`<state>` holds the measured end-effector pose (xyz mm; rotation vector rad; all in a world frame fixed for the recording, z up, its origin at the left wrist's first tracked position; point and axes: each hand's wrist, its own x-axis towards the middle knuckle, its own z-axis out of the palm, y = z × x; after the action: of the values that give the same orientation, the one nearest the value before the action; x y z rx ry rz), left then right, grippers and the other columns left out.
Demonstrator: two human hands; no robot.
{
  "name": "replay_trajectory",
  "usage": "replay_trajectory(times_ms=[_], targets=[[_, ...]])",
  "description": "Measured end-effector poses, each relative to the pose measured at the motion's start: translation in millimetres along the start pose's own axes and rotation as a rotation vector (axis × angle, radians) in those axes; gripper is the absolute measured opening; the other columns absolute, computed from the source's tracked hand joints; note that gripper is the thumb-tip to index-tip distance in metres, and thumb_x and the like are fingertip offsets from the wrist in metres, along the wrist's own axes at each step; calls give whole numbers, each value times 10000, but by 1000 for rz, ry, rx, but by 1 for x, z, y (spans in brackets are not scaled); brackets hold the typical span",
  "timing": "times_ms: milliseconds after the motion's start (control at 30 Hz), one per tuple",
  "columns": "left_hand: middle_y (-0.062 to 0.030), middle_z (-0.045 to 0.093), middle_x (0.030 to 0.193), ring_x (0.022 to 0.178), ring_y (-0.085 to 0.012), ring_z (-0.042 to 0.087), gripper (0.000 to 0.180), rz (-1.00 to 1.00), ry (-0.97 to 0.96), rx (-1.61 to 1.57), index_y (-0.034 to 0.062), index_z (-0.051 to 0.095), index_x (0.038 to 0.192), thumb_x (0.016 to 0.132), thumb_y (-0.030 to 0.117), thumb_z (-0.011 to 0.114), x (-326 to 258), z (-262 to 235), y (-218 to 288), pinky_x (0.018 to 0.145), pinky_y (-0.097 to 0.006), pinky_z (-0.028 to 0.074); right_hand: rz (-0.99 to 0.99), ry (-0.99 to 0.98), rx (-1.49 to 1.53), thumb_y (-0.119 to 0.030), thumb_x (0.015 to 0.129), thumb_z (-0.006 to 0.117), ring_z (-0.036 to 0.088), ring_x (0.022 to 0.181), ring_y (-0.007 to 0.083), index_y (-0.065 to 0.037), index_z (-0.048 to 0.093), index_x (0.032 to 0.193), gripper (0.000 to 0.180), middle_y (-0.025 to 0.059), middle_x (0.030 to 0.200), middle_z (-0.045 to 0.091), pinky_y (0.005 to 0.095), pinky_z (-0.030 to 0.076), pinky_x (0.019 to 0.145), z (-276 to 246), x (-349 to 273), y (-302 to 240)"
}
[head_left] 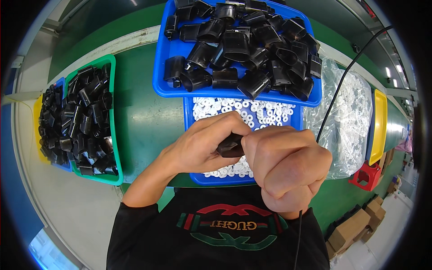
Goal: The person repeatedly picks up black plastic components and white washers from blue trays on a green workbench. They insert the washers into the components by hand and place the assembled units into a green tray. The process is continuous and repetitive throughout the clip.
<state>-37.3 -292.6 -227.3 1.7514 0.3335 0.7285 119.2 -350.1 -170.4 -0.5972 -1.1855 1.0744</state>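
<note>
A black plastic housing (230, 146), short and hollow-looking, sits in the grip of my left hand (198, 143), whose thumb and fingers wrap round it. My right hand (290, 165) is closed in a fist against the right end of that housing. Whatever lies inside the fist is hidden. Both hands hover over a blue tray (188, 118) of small white ring washers (270, 112). A larger blue tray (158, 85), full of similar black housings (236, 45), rests just beyond it.
On the left stand a green tray (118, 162) and a blue tray (67, 167), both heaped with black parts. To the right lie a clear plastic bag (344, 121) of white washers and a yellow tray (379, 128). A black cable (338, 87) passes by my right hand.
</note>
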Motion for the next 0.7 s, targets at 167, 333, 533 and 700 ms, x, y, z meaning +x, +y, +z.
replay_trajectory(times_ms=[167, 333, 533, 700], targets=[[-120, 594, 903, 801, -315, 612, 402, -33, 53, 63, 32, 565, 1021, 674, -18, 763, -1, 5, -4, 694, -379, 483, -106, 4, -69, 84, 684, 569, 343, 424, 138, -77, 411, 555, 260, 10, 512, 416, 277, 235, 413, 0, -6, 19], [-110, 593, 858, 749, -289, 612, 409, 11, 102, 123, 39, 569, 1016, 671, -7, 784, 1, 3, -4, 649, -351, 483, -93, -5, -37, 60, 719, 569, 370, 436, 153, -87, 414, 583, 253, 16, 523, 426, 282, 260, 419, -2, -7, 22], [-82, 618, 840, 717, -201, 624, 378, 16, 232, 210, 37, 620, 969, 616, -37, 732, 2, -14, 10, 627, -299, 495, -139, 30, 30, -30, 626, 590, 391, 448, 154, -95, 436, 580, 174, 24, 542, 385, 289, 288, 398, -20, 0, -15], [-127, 614, 885, 719, -188, 610, 465, 38, 284, 133, -25, 602, 1034, 723, 308, 694, -7, -36, 17, 629, -274, 477, -182, -303, -583, -111, 532, 604, 403, 457, 152, -100, 451, 575, 159, 30, 558, 339, 297, 310, 374, -48, -10, -23]])
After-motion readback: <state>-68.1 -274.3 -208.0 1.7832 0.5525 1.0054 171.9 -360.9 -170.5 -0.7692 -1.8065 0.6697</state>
